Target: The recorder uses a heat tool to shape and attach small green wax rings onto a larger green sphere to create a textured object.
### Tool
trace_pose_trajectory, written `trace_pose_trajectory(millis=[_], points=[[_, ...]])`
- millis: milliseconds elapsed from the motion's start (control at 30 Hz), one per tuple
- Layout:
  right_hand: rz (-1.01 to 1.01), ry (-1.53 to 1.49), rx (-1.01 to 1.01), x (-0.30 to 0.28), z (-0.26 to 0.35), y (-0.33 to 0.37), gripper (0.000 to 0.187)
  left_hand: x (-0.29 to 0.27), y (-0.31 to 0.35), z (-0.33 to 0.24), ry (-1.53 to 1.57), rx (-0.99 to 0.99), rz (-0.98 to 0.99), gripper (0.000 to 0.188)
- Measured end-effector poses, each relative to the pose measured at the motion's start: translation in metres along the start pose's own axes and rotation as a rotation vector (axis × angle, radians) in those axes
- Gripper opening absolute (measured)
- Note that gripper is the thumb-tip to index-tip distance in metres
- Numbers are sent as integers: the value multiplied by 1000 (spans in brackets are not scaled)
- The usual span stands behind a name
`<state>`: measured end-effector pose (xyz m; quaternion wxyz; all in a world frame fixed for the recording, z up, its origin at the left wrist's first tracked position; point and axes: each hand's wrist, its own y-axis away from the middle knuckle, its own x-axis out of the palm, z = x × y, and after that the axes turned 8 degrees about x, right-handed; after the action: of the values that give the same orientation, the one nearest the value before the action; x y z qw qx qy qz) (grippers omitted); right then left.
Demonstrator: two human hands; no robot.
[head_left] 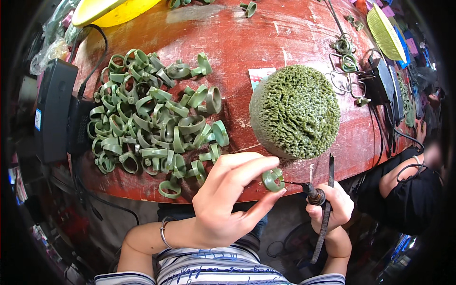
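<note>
Clearly, I had my left hand raised just below the near edge of the red tabletop, its fingers closed on a small green wax ring, pinched between the thumb below and the forefingers above. The ring sat off the tabletop, in the air in front of its edge, just beneath the big domed cluster of green wax pieces.

My right hand was wrapped tightly around a dark pen-shaped heating tool, the fingers curled shut on its handle. Its thin metal tip pointed left and met the side of the ring. A second dark, flat tool ran up and down through the same fist.

To the left on the tabletop lay a wide heap of loose green wax rings, well apart from the one I held. A black box with a cable stood at the left rim, and a yellow bowl at the far edge. A few wire loops and rings lay on the right side, beside a woven yellow-green tray. Another person's arm showed at the right.
</note>
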<state>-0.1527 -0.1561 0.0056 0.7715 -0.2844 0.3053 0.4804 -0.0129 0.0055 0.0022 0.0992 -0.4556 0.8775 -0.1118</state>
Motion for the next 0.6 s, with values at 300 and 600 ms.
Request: trace_pose_trajectory(millis=[300,600], points=[[20,33,31,-3,2,-3,45,-4,-6,5,-231,260,44,46],[25,48,10,-4,1,-4,44,-5,-5,6,-240,250,63,49]])
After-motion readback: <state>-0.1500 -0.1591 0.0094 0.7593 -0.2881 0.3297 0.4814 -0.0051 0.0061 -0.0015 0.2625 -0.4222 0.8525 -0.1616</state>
